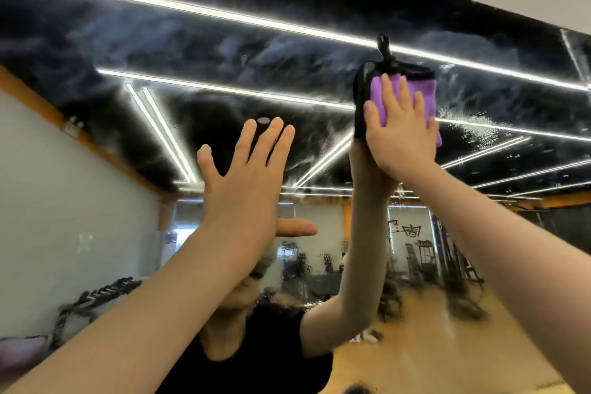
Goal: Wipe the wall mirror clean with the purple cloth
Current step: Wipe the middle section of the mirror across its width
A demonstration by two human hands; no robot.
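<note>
left hand (243, 176): fingers straight and spread, raised at the wall mirror (160, 51) | right hand (401, 128): fingers straight, slightly apart, pressing the purple cloth (415, 89) flat high on the glass | advice: overlap strokes through hazy smears, keep pressure even

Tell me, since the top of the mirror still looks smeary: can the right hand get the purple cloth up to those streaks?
Probably yes. The right hand already presses the purple cloth flat on the mirror, and nothing lies between it and the streaks above. Whether the arm stretches to the top edge is unclear.
</note>
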